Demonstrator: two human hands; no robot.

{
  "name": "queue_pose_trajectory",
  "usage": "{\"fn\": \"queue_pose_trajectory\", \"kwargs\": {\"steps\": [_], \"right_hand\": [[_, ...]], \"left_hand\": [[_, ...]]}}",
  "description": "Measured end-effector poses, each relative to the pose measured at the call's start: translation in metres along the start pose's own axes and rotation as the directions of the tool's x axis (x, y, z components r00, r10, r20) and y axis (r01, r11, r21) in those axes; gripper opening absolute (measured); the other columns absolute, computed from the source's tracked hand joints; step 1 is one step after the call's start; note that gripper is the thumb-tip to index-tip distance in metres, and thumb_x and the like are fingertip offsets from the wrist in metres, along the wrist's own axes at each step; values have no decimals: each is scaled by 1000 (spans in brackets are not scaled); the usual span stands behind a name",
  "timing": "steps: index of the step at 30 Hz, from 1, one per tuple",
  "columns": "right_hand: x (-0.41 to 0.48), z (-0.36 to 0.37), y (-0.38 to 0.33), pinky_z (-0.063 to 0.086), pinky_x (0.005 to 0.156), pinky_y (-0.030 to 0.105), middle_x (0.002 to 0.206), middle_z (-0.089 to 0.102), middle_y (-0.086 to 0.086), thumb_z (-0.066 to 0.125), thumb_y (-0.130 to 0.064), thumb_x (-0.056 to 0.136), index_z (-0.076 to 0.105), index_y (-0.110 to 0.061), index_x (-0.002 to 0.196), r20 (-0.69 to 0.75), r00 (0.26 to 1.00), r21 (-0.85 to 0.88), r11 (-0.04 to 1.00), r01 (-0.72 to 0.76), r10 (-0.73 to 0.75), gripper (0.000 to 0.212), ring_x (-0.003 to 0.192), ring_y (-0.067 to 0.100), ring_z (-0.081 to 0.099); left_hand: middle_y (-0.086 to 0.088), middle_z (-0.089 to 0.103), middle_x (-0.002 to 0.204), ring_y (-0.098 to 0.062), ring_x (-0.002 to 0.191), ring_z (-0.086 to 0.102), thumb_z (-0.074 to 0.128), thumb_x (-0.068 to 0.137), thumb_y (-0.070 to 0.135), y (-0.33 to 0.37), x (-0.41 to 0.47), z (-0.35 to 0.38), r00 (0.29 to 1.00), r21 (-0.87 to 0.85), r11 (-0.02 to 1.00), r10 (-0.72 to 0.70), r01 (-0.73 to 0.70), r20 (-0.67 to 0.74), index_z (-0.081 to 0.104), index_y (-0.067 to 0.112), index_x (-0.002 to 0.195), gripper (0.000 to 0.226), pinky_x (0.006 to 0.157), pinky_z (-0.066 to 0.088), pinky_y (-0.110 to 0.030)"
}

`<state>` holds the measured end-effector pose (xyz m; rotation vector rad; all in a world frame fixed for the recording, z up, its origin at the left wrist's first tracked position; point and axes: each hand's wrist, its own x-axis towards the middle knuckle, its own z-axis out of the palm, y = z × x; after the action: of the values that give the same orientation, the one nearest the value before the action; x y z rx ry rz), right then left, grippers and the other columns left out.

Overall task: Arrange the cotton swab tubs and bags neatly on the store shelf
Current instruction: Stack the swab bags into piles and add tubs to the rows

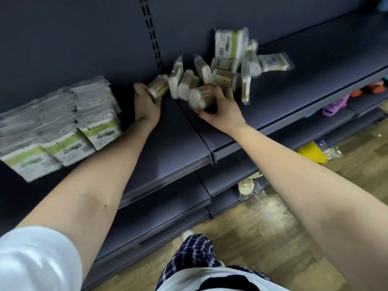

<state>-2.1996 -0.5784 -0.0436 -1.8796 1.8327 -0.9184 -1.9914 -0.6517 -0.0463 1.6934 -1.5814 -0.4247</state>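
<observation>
Dark grey-blue store shelf (294, 87) runs across the view. Behind it is the back panel (73, 38), with a slotted upright (151, 34) down the middle. Same-colour lower shelves (168, 206) step down below, then wood floor (273, 232). Two bare forearms reach in from the bottom edge, with a white sleeve (35, 259) on the left one. Plaid trousers (195, 250) and a white shoe (188, 234) sit low in frame.

Left end of the shelf: bags of cotton swabs (54, 131) with green-and-white labels, lying in three overlapping rows, front edges near the shelf lip. Middle-right, close to the back panel: a messy pile (226, 68) of tubs and bags, tipped every way, motion-blurred. An upright bag (230, 44) stands at the top of the pile, and a flat bag (274, 63) lies at its right edge.

At the pile's left end the left hand (146, 103) has its fingers curled round the first tub (158, 87), which is on its side with wooden sticks showing through. At the pile's front the right hand (220, 111) wraps thumb and fingers round the second tub (202, 98), also on its side, white swab tips toward the camera. Both tubs sit right beside their neighbours; blur hides whether they touch. Cannot tell whether either tub is lifted off the shelf surface.

On the lower shelves at right: a purple sandal (336, 106), an orange item (375, 88), a yellow item (311, 152) and pale sandals (245, 185) in plastic.
</observation>
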Motion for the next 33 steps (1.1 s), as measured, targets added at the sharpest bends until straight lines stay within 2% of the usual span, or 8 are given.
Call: {"fn": "queue_pose_trajectory", "kwargs": {"steps": [5, 8, 12, 16, 21, 27, 30, 33], "right_hand": [[-3, -3, -1, 43, 97, 34, 139, 40, 14, 51, -47, 90, 37, -25, 138, -85, 996, 174, 985, -4, 19, 55, 122, 32, 47], [-7, -4, 0, 43, 93, 31, 127, 57, 13, 37, -48, 93, 46, -17, 133, -106, 994, 267, 964, 14, 15, 52, 119, 28, 51], [-13, -5, -4, 42, 82, 28, 113, 63, 16, 35, -33, 100, 53, -9, 124, -149, 989, 323, 946, 33, 17, 39, 108, 29, 57], [-19, -8, -9, 41, 83, 27, 113, 63, 17, 35, -30, 100, 54, -8, 122, -161, 986, 306, 948, 84, -35, 37, 110, 29, 55], [-22, -8, -9, 42, 84, 28, 111, 64, 18, 35, -33, 101, 57, -9, 120, -173, 985, 366, 929, 61, 3, 38, 107, 27, 56], [-18, -7, -7, 44, 78, 30, 95, 64, 11, 32, -38, 100, 59, -9, 106, -189, 982, 319, 946, 56, 5, 40, 95, 24, 59], [-17, -6, -5, 45, 85, 36, 105, 63, 13, 30, -43, 99, 56, -10, 113, -179, 984, 274, 960, 63, -13, 44, 104, 29, 57], [-14, -6, -3, 44, 86, 36, 109, 63, 16, 28, -47, 97, 54, -11, 116, -166, 986, 277, 960, 37, 10, 48, 106, 33, 55]], "left_hand": [[-17, 49, 125, -25, 109, 51, 62, 87, 20, 2, -26, -9, 999, -55, 998, 2, -4, -42, 40, 3, 124, 47, 81, 33, -17], [-16, 50, 125, -25, 111, 51, 62, 86, 24, 0, -40, -20, 992, -49, 997, 51, -57, -116, 44, 7, 127, 48, 85, 32, -17], [-13, 54, 125, -24, 113, 52, 59, 85, 26, 5, -51, -38, 978, -110, 984, 122, -142, -170, 48, 10, 127, 47, 91, 33, -18], [-6, 57, 126, -16, 116, 52, 61, 87, 33, 12, -57, -51, 983, -201, 966, 140, -162, -119, 48, 11, 130, 50, 94, 37, -17], [3, 55, 129, -10, 117, 51, 66, 86, 31, 3, -77, -56, 972, -225, 968, 156, -115, 176, 46, 24, 133, 52, 98, 42, -21], [7, 43, 144, -8, 128, 43, 66, 87, 19, 5, -95, -54, 976, -305, 951, 109, -48, 188, 25, 33, 145, 73, 107, 37, -25], [4, 41, 146, -3, 122, 42, 70, 83, 16, 7, -100, -47, 979, -242, 970, 71, -23, 190, 8, 31, 149, 92, 97, 36, -17], [-2, 47, 141, -14, 124, 47, 71, 82, 27, 5, -96, -42, 973, -128, 991, 2, 28, 233, 9, 22, 150, 92, 88, 35, -15]]}}
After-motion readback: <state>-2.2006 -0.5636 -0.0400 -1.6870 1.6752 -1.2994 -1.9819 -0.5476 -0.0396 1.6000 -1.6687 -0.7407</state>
